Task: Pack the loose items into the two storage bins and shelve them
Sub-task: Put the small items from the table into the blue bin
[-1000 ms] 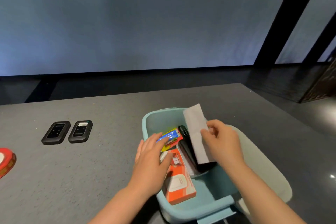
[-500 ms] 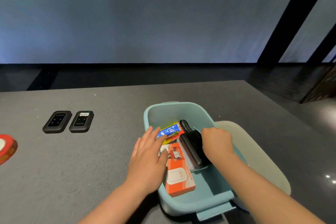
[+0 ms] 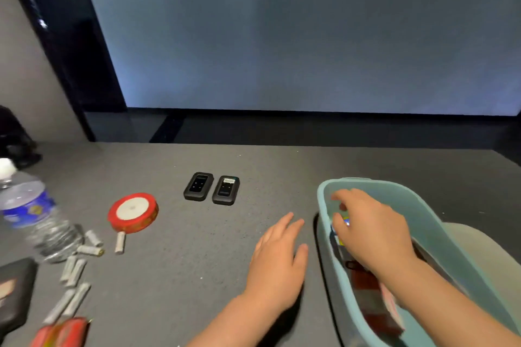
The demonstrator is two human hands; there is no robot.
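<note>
A teal storage bin (image 3: 322, 200) stands at the right of the grey table. My right hand (image 3: 372, 229) reaches inside it, fingers loosely spread above a blue and yellow packet (image 3: 345, 222), and I see nothing in its grip. Dark and orange boxes (image 3: 369, 293) lie deeper in the bin, partly hidden by my forearm. My left hand (image 3: 279, 259) hovers flat and open over the table just left of the bin. A pale second bin (image 3: 479, 251) sits behind the teal one.
Two black devices (image 3: 198, 186) (image 3: 226, 190) lie side by side at mid-table. To the left are a red tape roll (image 3: 133, 213), several loose batteries (image 3: 74, 270), a water bottle (image 3: 31, 214), a black case (image 3: 14, 290) and a red packet (image 3: 62, 332).
My view has swung left, bringing the tape, batteries and bottle into sight. My left hand has come out of the bin onto the table side. The white sheet from my right hand is gone.
</note>
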